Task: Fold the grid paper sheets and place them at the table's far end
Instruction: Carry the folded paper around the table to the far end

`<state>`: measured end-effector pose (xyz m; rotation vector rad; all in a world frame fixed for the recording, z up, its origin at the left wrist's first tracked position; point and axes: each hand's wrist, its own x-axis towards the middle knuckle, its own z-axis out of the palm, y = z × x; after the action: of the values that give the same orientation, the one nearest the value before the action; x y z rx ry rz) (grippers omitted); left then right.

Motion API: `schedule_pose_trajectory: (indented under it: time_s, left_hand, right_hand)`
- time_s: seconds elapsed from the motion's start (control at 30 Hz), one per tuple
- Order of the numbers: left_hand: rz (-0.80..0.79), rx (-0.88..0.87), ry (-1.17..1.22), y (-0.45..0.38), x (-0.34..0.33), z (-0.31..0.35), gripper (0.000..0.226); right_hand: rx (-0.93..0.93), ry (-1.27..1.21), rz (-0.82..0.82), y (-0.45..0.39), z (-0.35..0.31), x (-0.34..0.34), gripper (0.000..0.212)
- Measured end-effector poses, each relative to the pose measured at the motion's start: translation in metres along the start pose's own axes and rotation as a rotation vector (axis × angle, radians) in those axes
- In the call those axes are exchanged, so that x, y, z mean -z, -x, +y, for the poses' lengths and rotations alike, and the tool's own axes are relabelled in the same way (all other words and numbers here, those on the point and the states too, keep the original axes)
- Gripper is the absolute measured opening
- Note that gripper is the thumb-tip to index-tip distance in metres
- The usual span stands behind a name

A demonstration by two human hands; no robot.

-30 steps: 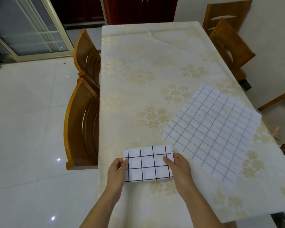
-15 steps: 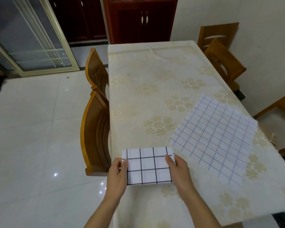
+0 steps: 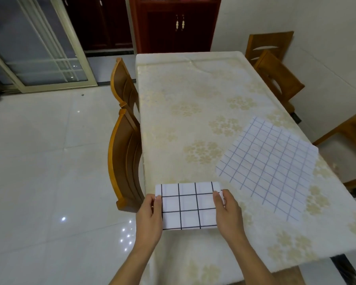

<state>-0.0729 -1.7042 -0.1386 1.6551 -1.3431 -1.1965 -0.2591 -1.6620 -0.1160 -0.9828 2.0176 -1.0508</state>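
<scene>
1. Gripping the folded white paper with the bold black grid [image 3: 188, 205] at the near left corner of the table: bare left hand [image 3: 149, 218] pinching its left edge, thumb lying on top, fingers tucked under and out of sight.
2. Pinching the right edge of the same folded sheet with the bare right hand [image 3: 227, 215], thumb on top near the upper right corner; both forearms reaching in from the bottom of the view.
3. Holding the folded sheet flat and squarely between the two hands, its left part overhanging the table edge; lifted or touching the cloth, cannot tell.
4. Lying just beyond and to the right, close to the folded sheet but apart from it: an unfolded white paper sheet with a thin blue grid [image 3: 268, 166], flat on the cloth, turned diamond-wise, its right corner reaching the table's right edge.
5. Covering the long rectangular table: a cream tablecloth with pale gold flower clusters [image 3: 193, 95], creased near the far end.
6. Standing tucked along the left side: two orange-brown wooden chairs [image 3: 124, 159]; more wooden chairs [image 3: 276, 73] along the right side by the white wall.
7. Standing past the far end: a dark red wooden cabinet with two small pale handles [image 3: 173, 25]; to its left, a glass sliding door with a pale frame [image 3: 39, 44] above the glossy white tiled floor [image 3: 39, 161].
</scene>
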Motion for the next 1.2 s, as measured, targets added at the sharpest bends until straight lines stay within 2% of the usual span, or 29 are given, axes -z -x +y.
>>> schedule_pose_trajectory:
  time_s: [0.1, 0.27, 0.33, 0.5, 0.7, 0.83, 1.07, 1.2]
  left_hand:
    - [0.078, -0.004, 0.016, 0.014, 0.001, 0.001, 0.021]
    - [0.221, 0.067, 0.008, 0.049, 0.008, -0.005, 0.02]
    - [0.287, 0.091, 0.011, 0.065, 0.015, -0.008, 0.019]
    - [0.451, 0.176, 0.035, 0.104, 0.038, -0.022, 0.013]
    - [0.665, 0.229, 0.12, 0.151, 0.084, -0.044, 0.023]
    - [0.787, 0.278, 0.164, 0.175, 0.115, -0.061, 0.026]
    - [0.896, 0.307, 0.211, 0.198, 0.168, -0.088, 0.027]
    - [0.899, 0.301, 0.244, 0.2, 0.214, -0.106, 0.027]
  right_hand:
    - [0.05, 0.031, -0.033, 0.0, 0.0, 0.005, 0.032]
    - [0.147, 0.027, -0.15, 0.009, 0.0, 0.004, 0.045]
    - [0.185, 0.038, -0.207, 0.015, 0.001, -0.002, 0.038]
    - [0.283, 0.067, -0.349, 0.033, -0.002, -0.027, 0.021]
    - [0.373, 0.071, -0.552, 0.07, -0.026, -0.07, 0.018]
    - [0.428, 0.08, -0.659, 0.098, -0.036, -0.103, 0.023]
    - [0.523, 0.108, -0.737, 0.144, -0.059, -0.158, 0.019]
    - [0.54, 0.137, -0.741, 0.17, -0.071, -0.197, 0.025]
